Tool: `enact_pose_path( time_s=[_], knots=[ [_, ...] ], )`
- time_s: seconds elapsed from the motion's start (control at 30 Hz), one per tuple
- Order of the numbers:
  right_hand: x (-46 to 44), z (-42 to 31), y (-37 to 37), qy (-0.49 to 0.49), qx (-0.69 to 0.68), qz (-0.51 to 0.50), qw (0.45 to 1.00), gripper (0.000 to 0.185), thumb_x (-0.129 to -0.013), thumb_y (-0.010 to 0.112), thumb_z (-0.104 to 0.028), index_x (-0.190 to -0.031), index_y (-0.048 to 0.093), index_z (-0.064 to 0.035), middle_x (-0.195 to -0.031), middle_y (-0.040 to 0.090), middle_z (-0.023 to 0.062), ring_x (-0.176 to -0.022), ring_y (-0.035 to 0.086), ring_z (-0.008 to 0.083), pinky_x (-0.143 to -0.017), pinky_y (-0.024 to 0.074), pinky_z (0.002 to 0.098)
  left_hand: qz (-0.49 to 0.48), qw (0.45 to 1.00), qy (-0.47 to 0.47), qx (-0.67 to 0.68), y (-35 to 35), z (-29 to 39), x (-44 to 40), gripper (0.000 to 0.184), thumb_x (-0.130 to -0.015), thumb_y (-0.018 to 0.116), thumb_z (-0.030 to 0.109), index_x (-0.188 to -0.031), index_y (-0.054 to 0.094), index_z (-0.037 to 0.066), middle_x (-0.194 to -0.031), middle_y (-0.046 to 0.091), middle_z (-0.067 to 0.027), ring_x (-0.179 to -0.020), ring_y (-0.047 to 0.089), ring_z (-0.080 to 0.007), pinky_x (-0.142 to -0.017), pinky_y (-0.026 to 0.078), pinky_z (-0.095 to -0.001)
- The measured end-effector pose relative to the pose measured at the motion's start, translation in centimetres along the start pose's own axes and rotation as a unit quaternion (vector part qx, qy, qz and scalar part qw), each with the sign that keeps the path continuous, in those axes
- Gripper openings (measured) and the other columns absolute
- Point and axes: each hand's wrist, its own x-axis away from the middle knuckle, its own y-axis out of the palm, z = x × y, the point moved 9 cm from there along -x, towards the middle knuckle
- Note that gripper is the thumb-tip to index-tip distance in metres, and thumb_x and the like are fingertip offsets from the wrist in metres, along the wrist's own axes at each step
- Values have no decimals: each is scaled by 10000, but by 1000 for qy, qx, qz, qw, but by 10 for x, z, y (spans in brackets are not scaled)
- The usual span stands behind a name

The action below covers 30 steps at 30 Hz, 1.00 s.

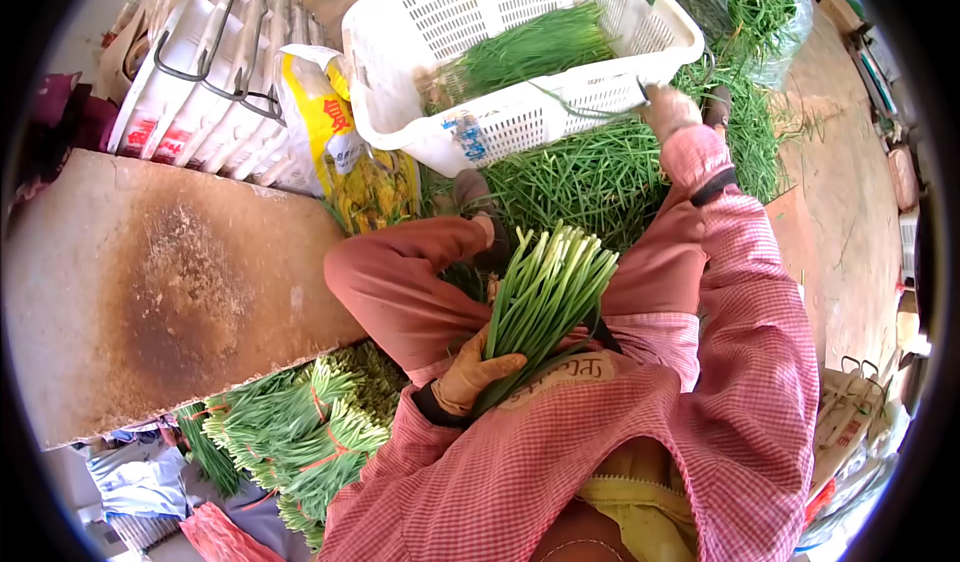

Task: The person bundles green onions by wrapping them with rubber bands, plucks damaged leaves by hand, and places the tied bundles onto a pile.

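Greens [552,297] stand bunched in the left hand [478,374], its grip wrapped around them. The right hand [672,114] pinches a strand [600,114] beside the basket [388,127].

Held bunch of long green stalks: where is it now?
Head view, just right of centre: the bunch is in the left hand, its pale ends pointing toward the white slotted plastic basket.
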Motion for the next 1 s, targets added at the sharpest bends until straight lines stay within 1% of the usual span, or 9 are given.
enact_pose_path(
  time_s=[0.13,0.23,0.37,0.43,0.57,0.67,0.83,0.9,1.0],
  knots=[
    [66,-45,-1,-274,-34,88,957,586,-711,597,-471,-1183,477,-144,-1253,415,153,-1183,345,337,-991,260,444,3,998,60,-31,-3,-3,-10,547,-759,594,29,-1248,350,11,-1188,481,-89,-1070,464,-174,-928,341,-305],
    [151,-131,-11,-598,-140,54,787,534,-720,579,-455,-1167,498,-172,-1202,475,132,-1148,404,281,-971,317,366,13,999,21,-39,8,0,-11,553,-756,598,26,-1250,350,16,-1195,475,-93,-1081,457,-174,-932,338,-308],
    [184,-172,83,-577,54,-268,770,278,-784,553,-266,-1024,569,-126,-1015,565,87,-954,529,288,-913,357,466,27,999,30,-30,4,3,-9,564,-750,604,27,-1253,348,21,-1196,474,-96,-1084,454,-175,-935,334,-313],
    [178,-165,75,-660,-117,-82,737,166,-767,557,-200,-913,594,-130,-884,597,72,-789,576,228,-800,445,412,-10,999,31,-1,10,5,-7,611,-732,656,72,-1253,342,17,-1215,454,-85,-1099,432,-170,-942,323,-298],
    [122,-144,14,-567,-34,162,807,147,-820,496,-117,-948,566,-94,-813,594,100,-700,580,185,-645,499,288,-31,999,8,-24,7,3,-4,643,-713,677,87,-1256,341,15,-1223,446,-90,-1111,422,-176,-952,311,-306],
    [-5,-38,53,-114,-68,-91,987,253,-812,529,-142,-1051,521,-59,-943,569,130,-798,567,207,-735,476,301,-29,999,3,-14,2,2,-1,673,-690,685,97,-1258,337,5,-1224,446,-91,-1103,430,-184,-952,310,-306],
    [51,54,76,16,53,-112,992,663,-748,631,-309,-1276,325,-51,-1231,433,144,-1095,449,297,-878,418,375,4,1000,21,-4,-26,-2,5,713,-664,673,183,-1262,331,-2,-1223,443,-93,-1098,433,-207,-944,315,-310],
    [107,46,89,-33,-214,-216,952,895,-677,670,-445,-1339,195,-76,-1299,355,166,-1171,377,305,-919,382,399,2,1000,7,8,-40,-10,5,740,-656,683,219,-1266,326,1,-1223,440,-98,-1107,422,-216,-941,318,-318],
    [177,21,181,-133,-660,-326,663,1059,-630,637,-581,-1357,52,-81,-1356,232,191,-1234,271,311,-979,296,431,-14,999,22,45,-43,-7,1,783,-636,707,264,-1266,322,3,-1217,438,-108,-1105,421,-228,-936,326,-323]
  ],
)
